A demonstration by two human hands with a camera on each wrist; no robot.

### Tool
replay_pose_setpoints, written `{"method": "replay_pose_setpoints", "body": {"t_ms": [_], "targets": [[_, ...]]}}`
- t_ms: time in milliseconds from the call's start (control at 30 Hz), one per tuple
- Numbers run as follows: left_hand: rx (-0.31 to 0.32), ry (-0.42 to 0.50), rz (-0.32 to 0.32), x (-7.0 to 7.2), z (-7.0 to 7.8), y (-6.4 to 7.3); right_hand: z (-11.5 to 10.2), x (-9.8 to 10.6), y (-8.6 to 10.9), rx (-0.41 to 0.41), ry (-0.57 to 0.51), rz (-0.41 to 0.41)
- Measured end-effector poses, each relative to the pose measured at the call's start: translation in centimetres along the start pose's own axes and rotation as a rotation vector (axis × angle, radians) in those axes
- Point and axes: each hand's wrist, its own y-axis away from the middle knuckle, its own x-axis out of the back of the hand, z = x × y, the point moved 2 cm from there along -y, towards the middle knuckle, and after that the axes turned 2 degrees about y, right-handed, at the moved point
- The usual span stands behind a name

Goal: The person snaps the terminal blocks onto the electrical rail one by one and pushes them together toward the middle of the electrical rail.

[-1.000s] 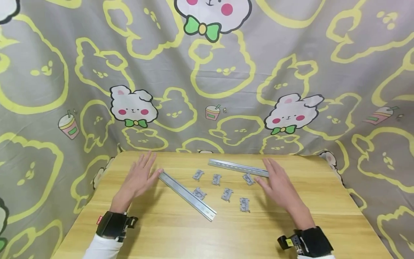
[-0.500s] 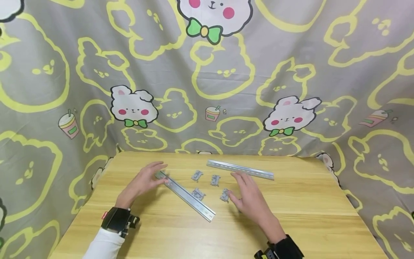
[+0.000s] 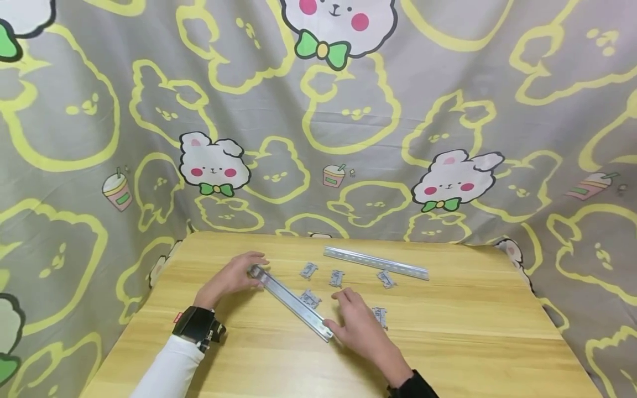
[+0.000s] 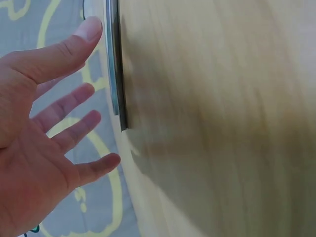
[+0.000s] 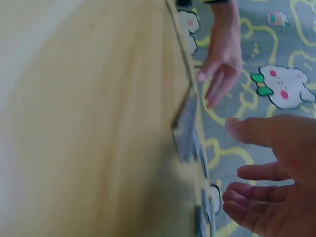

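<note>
A slotted metal DIN rail [image 3: 291, 301] lies slantwise on the wooden table. My left hand [image 3: 238, 277] is at its far-left end, thumb and fingers spread around that end; in the left wrist view the left hand's fingers [image 4: 74, 136] are loosely extended beside the rail [image 4: 114, 64]. My right hand [image 3: 360, 326] hovers at the rail's near end, thumb overlapping it there. In the right wrist view the right hand's fingers [image 5: 256, 197] are relaxed, with a gap to the thumb. Close to the rail's right side lies a small grey terminal block [image 3: 310, 299]. Another block is hidden behind the right hand.
A second slotted DIN rail [image 3: 375, 262] lies toward the back right. More grey terminal blocks are scattered in between, such as one [image 3: 337, 277] at the middle and one [image 3: 380, 317] right of my right hand. A patterned curtain [image 3: 348, 138] hangs behind the wooden table [image 3: 473, 331].
My right hand has come left and nearer, from the back rail to the slanted rail's near end. The left hand has turned inward to the far end. The slanted rail has hardly moved.
</note>
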Motion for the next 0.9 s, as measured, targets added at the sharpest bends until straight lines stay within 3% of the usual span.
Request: {"method": "replay_pose_setpoints", "body": {"t_ms": [267, 600, 900], "targets": [[0.0, 0.013, -0.044, -0.5, -0.1, -0.8, -1.6, -1.8, -0.4, -0.021, 0.015, -0.033], [0.024, 0.067, -0.023, -0.8, -0.4, -1.2, -1.7, -3.0, -0.4, -0.017, 0.023, -0.049], [0.025, 0.14, -0.055, -1.2, 0.3, 0.7, -1.3, -2.3, 0.5, 0.044, 0.048, -0.058]]}}
